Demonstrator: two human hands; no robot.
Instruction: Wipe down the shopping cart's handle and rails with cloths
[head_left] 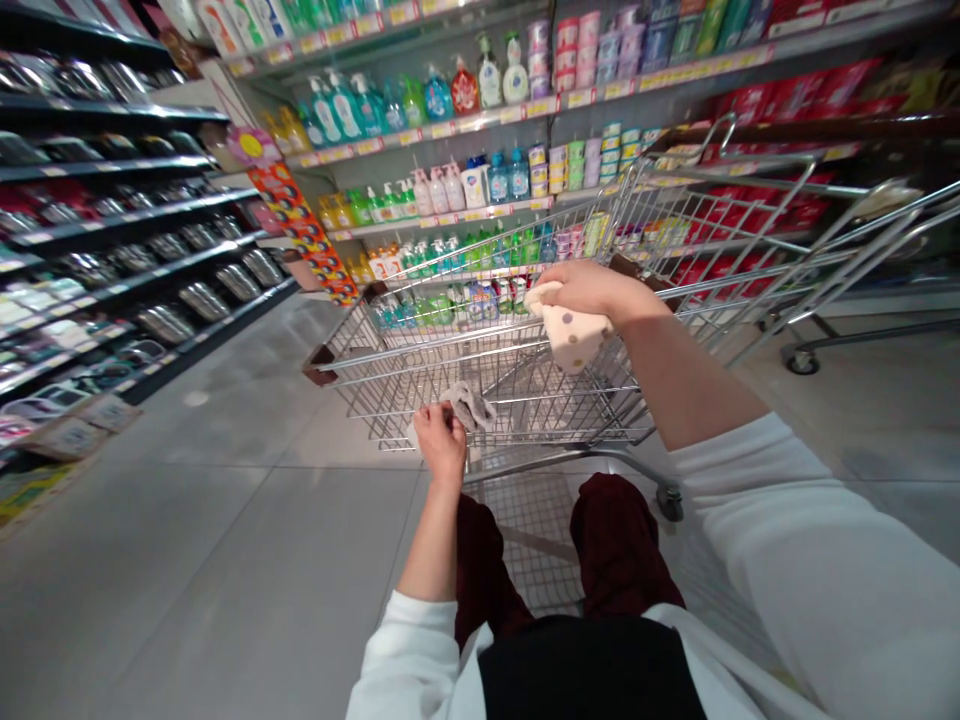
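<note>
A wire shopping cart (405,375) stands right in front of me. My left hand (441,440) is closed at its near side, low on the wire, and a grey crumpled cloth (472,405) shows beside the fingers. My right hand (581,290) is higher up, over the cart's near part, with its fingers wrapped round a cream cloth with brown and grey dots (576,338). The dotted cloth hangs down from the palm against the wires. Part of the grey cloth is hidden behind the left fingers.
Another cart (802,365) stands at the right. Behind, shelves (450,128) hold soap bottles and tubs. Metal pots line the shelves (150,280) at the left. An orange display strip (296,225) hangs at the shelf end. Grey tiled floor (225,560) lies at the lower left.
</note>
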